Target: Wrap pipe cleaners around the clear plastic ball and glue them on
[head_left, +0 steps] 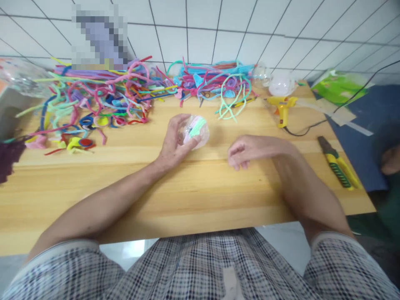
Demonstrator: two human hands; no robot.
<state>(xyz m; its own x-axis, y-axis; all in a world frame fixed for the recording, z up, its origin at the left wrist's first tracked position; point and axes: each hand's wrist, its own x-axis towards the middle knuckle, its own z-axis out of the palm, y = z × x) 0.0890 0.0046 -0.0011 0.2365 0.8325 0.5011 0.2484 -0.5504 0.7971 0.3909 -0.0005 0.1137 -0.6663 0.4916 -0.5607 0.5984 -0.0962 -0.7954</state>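
Observation:
My left hand (175, 143) is closed around a clear plastic ball (204, 134) and holds it over the middle of the table. Pale green, white and lilac fuzzy pieces (196, 126) show through the ball's wall. To the right, apart from the ball, my right hand (243, 152) hangs low over the wood with its fingers curled in. What lies inside those fingers, if anything, is hidden. Beyond both hands spreads a heap of coloured pipe cleaners (215, 81), with a loose pale green loop (233, 98) at its near side.
A yellow glue gun (283, 110) with a black cord lies at the back right, near a white ball (281, 85). Yellow-green pliers (339, 166) rest by the table's right edge. More tangled pipe cleaners (78, 104) cover the back left. Another person (390, 166) is partly visible at far right.

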